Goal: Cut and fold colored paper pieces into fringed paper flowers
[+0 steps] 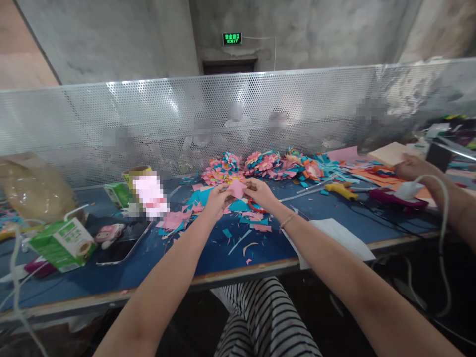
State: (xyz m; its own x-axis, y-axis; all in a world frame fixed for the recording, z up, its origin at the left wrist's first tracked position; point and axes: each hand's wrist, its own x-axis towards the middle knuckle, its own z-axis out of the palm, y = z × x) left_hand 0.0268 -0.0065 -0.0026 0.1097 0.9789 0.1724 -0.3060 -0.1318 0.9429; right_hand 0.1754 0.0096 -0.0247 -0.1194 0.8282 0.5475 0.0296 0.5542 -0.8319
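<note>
A small pink piece of folded paper [237, 189] is held up between my two hands over the blue tabletop. My left hand [219, 199] pinches its left side, and my right hand [259, 192] pinches the right side. Right behind it lies a heap of pink, blue and orange paper flowers [260, 166]. Pink paper scraps [174, 220] and blue paper scraps [227, 233] are strewn below and around my hands. Part of a red ring-shaped thing [256, 206] shows beside my right hand.
A perforated metal screen [186, 109] borders the table's back. Left are a green-and-white carton [65, 245], a phone [119, 250] and a plastic bag [37, 188]. Right are a yellow-handled glue gun [342, 191], a white sheet [334, 240], cables and a co-worker's hand [418, 168] holding paper.
</note>
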